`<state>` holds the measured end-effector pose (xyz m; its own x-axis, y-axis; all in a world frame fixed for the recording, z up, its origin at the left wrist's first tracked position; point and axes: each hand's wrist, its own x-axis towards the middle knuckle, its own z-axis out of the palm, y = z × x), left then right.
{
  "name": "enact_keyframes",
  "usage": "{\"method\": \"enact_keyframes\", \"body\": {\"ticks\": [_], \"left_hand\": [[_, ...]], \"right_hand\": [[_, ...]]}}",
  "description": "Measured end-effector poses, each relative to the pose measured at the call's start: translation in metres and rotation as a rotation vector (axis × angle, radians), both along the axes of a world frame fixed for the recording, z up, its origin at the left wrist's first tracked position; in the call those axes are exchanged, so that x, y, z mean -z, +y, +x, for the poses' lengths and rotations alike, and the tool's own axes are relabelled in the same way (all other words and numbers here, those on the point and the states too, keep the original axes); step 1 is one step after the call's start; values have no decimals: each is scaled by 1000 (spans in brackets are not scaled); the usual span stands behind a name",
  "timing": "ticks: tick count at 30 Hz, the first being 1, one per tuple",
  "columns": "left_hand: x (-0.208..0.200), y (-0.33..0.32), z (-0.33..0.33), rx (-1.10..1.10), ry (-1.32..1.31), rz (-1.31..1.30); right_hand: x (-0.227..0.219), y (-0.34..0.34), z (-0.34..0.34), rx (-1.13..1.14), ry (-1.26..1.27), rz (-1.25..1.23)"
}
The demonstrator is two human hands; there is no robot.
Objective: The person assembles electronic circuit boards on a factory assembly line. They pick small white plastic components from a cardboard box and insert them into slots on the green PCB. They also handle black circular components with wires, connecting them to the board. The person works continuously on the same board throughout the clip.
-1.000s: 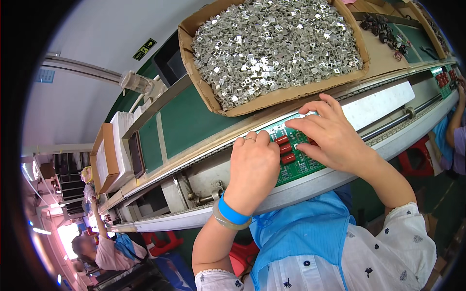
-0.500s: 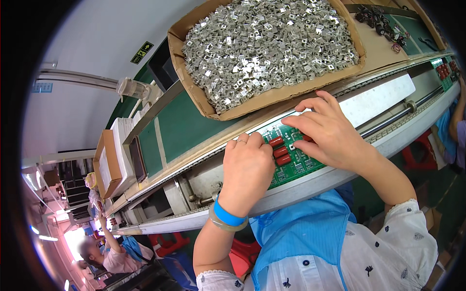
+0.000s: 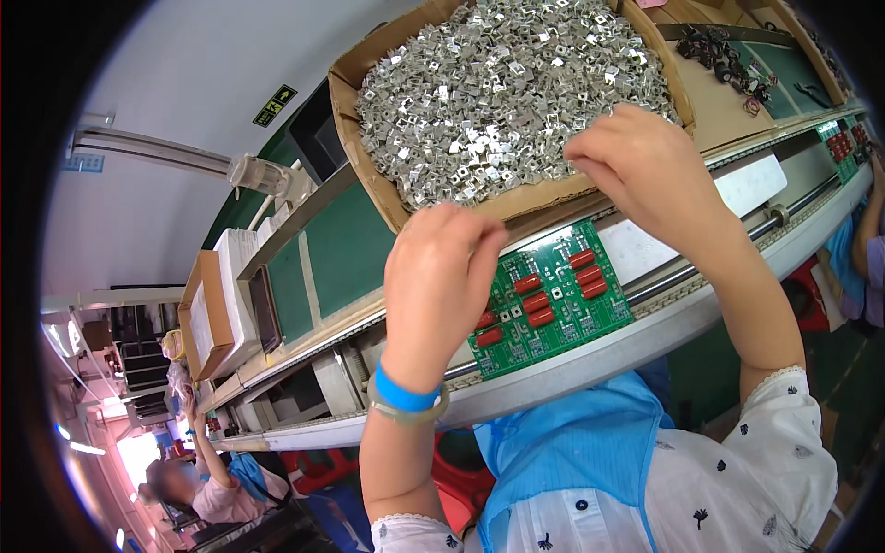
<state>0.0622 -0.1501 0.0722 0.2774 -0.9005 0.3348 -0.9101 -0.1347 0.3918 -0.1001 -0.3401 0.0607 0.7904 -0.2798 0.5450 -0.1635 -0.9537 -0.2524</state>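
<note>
A green circuit board (image 3: 564, 311) with several red block-shaped components (image 3: 536, 301) sits on the conveyor rails in front of me. Beyond it, a cardboard box (image 3: 369, 189) is heaped with small silver metal clips (image 3: 498, 92). My right hand (image 3: 650, 175) hangs over the box's near right side, fingers curled together at the clips. By the box's near left corner is my left hand (image 3: 438, 286), closed, thumb against the fingers, covering the board's far left edge. Whatever either hand pinches is hidden or too small to name.
The conveyor rail (image 3: 590, 348) runs across in front of me. More boards (image 3: 841, 147) lie far right, near another person's arm. Dark cabled parts (image 3: 724, 55) lie behind them. A carton (image 3: 205, 318) stands at left; another person (image 3: 217, 488) works beyond.
Both hands have lifted off the board. My right hand has moved up and away to the clips in the box; my left has shifted left and up toward the box corner.
</note>
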Motion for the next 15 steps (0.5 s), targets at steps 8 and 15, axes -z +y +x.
{"method": "enact_keyframes", "body": {"ticks": [8,15], "left_hand": [[39,-84,15,-39,-16,-93],[53,-95,17,-43,-6,-40]], "right_hand": [[20,-23,42,-7,238,-188],[26,-23,38,-63,175,-177]]}}
